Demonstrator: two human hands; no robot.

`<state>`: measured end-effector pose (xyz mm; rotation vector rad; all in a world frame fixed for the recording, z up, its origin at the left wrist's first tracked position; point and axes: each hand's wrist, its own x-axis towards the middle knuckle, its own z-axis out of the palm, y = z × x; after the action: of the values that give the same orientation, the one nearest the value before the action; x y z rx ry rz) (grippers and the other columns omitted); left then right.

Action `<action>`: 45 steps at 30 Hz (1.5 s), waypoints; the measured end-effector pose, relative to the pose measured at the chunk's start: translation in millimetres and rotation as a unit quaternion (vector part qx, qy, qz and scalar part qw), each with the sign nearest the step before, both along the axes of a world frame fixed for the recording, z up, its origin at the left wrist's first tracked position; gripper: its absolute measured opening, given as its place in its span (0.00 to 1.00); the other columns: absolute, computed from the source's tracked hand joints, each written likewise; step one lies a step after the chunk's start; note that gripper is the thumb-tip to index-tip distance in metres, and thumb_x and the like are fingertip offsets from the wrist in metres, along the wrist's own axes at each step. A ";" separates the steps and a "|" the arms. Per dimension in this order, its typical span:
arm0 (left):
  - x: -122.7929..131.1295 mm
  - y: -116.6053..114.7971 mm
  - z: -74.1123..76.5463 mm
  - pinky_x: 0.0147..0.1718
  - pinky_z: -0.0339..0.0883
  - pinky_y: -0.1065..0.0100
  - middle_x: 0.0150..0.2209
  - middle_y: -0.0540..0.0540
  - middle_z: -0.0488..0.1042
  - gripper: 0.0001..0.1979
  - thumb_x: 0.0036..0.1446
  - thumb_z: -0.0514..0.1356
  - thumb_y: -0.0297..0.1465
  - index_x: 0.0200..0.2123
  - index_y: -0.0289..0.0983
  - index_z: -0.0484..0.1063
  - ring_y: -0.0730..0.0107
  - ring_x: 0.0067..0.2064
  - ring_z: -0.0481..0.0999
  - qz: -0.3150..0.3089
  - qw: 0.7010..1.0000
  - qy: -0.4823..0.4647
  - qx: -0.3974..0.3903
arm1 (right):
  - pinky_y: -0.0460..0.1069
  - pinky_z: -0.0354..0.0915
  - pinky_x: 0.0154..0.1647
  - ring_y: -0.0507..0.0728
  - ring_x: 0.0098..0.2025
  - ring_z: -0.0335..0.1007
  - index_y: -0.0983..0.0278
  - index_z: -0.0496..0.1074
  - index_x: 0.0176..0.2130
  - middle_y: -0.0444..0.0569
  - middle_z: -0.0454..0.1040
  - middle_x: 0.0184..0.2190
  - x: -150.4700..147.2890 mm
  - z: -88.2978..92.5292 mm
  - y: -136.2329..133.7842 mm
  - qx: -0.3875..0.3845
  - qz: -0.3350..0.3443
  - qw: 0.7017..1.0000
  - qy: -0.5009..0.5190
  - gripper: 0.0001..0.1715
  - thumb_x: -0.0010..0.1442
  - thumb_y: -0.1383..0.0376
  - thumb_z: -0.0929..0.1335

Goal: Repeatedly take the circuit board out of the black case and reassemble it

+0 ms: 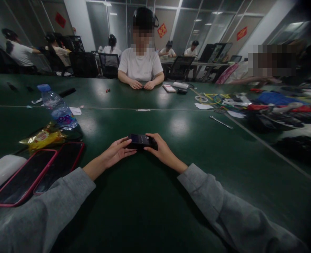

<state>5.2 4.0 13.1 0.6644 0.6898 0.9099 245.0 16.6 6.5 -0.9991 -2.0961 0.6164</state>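
Note:
A small black handheld device [141, 140] with a lit screen, which looks like a compact phone, is held level between my two hands just above or on the green table [145, 203]. My left hand [118, 151] grips its left end, thumb on top and fingers beneath. Around the right end, my right hand [162, 151] has its fingers at the far edge and its thumb at the near edge. The text on the screen is too small to read.
To the left are two red-rimmed phones [26, 177], a white power bank [4, 172], a yellow snack packet [43, 138] and a tilted plastic bottle [57, 107]. A wrench [221, 122] and tangled cables [213, 98] lie right. A person [141, 66] sits opposite.

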 end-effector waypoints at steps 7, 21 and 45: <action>-1.2 0.2 0.2 0.56 0.66 0.53 0.53 0.33 0.72 0.27 0.58 0.63 0.28 0.59 0.34 0.60 0.54 0.50 0.77 -0.006 1.000 -0.006 0.000 | 0.63 0.65 0.55 0.62 0.52 0.66 0.56 0.59 0.58 0.52 0.65 0.50 0.7 -0.6 1.0 -0.015 0.000 1.000 0.000 0.29 0.59 0.62 0.70; -1.4 4.3 -3.4 0.56 0.64 0.55 0.50 0.33 0.74 0.22 0.62 0.58 0.37 0.56 0.33 0.61 0.53 0.50 0.77 -0.015 0.999 -0.036 -0.029 | 0.61 0.65 0.55 0.62 0.52 0.67 0.59 0.62 0.55 0.53 0.67 0.50 1.3 -3.6 4.2 -0.010 -0.005 1.000 0.023 0.27 0.59 0.61 0.70; 0.0 0.5 4.2 0.57 0.63 0.53 0.54 0.32 0.72 0.19 0.63 0.58 0.31 0.55 0.31 0.63 0.52 0.52 0.76 -0.005 1.000 -0.006 -0.020 | 0.58 0.63 0.56 0.61 0.53 0.67 0.62 0.63 0.53 0.53 0.69 0.51 7.4 -7.0 14.1 -0.109 -0.118 0.953 0.255 0.27 0.58 0.54 0.70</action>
<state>5.2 4.5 17.4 0.6267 0.6913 0.8877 252.3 30.8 -0.4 -1.0556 -1.4555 0.8884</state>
